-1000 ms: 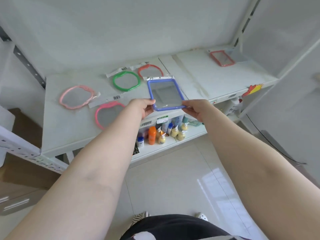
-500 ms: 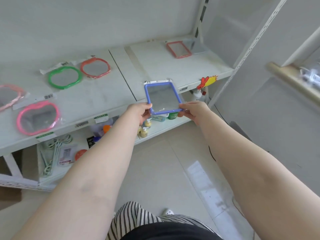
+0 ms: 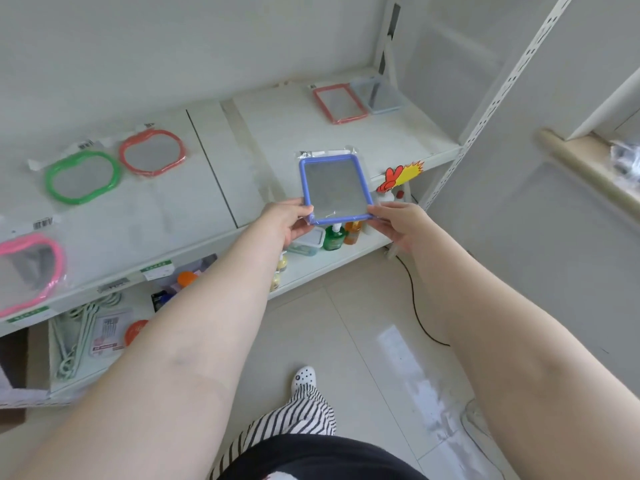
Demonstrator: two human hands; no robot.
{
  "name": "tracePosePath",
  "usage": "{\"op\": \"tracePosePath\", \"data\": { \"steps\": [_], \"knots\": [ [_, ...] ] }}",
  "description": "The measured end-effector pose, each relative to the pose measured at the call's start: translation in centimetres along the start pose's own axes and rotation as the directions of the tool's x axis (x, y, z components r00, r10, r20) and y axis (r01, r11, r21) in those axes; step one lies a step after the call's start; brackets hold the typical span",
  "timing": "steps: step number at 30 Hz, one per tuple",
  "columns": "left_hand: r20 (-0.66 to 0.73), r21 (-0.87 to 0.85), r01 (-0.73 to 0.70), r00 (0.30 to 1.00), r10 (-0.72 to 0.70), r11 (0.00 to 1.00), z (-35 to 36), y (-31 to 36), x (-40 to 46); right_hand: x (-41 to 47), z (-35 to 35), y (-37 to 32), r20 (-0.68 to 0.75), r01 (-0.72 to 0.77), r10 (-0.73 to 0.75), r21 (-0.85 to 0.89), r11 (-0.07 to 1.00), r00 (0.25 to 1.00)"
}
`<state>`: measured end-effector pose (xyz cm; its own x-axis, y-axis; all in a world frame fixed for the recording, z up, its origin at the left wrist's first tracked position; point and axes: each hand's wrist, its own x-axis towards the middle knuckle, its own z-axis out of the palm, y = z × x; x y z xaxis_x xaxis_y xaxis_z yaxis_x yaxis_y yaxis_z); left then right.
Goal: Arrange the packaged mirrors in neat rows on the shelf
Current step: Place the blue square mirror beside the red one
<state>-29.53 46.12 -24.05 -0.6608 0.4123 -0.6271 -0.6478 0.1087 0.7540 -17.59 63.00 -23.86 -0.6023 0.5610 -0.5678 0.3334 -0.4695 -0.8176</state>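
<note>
A blue rectangular packaged mirror [image 3: 335,187] hangs over the front edge of the white shelf [image 3: 398,140]. My left hand [image 3: 289,221] pinches its near left corner and my right hand [image 3: 398,221] its near right corner. At the shelf's back right lie a red rectangular mirror [image 3: 338,102] and a pale blue one [image 3: 377,95] side by side. On the left part lie a green round-frame mirror [image 3: 82,177], an orange one [image 3: 152,153] and a pink one [image 3: 29,271].
A lower shelf [image 3: 329,261] carries bottles, a lidded box and packaged hangers. A perforated upright post [image 3: 485,105] bounds the shelf on the right, with a yellow-red sticker [image 3: 401,174] beside it. A black cable [image 3: 419,310] runs across the tiled floor.
The view has swung right along the shelf, and both hands have carried the blue mirror rightward toward the rectangular mirrors. The round-frame mirrors now sit further left.
</note>
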Motion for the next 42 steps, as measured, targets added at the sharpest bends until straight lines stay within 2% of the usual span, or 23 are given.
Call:
{"op": "tracePosePath", "data": {
  "steps": [7,15,20,24,34,39,42],
  "knots": [
    [0.050,0.016,-0.008,0.999,0.007,1.000,4.4,3.9,5.8,5.1,-1.5,-4.8,-0.029,0.006,-0.004,0.070,0.998,1.000],
    [-0.004,-0.027,-0.036,0.999,0.036,0.999,7.5,6.6,11.4,11.8,-1.6,-8.9,-0.040,0.002,-0.001,0.018,1.000,0.999],
    [-0.082,-0.106,-0.063,0.995,0.054,0.992,9.1,8.8,14.1,16.6,-1.1,-12.3,0.055,0.040,-0.037,-0.069,0.997,0.998],
    [-0.193,-0.166,-0.106,0.978,0.073,0.980,10.6,10.4,15.9,20.7,-0.6,-15.4,0.132,0.069,-0.042,-0.211,0.975,0.990],
    [-0.479,-0.223,-0.194,0.875,0.065,0.955,9.7,11.2,18.2,26.4,4.4,-17.6,0.328,0.061,0.059,-0.344,0.937,0.943],
    [-0.537,-0.194,-0.204,0.840,0.070,0.960,7.9,12.9,20.1,28.4,7.3,-18.0,0.358,0.049,0.079,-0.335,0.941,0.930],
    [-0.525,-0.181,-0.198,0.848,0.076,0.963,7.4,14.3,22.1,30.2,8.9,-18.5,0.336,0.065,0.062,-0.353,0.933,0.940]
  ]
}}
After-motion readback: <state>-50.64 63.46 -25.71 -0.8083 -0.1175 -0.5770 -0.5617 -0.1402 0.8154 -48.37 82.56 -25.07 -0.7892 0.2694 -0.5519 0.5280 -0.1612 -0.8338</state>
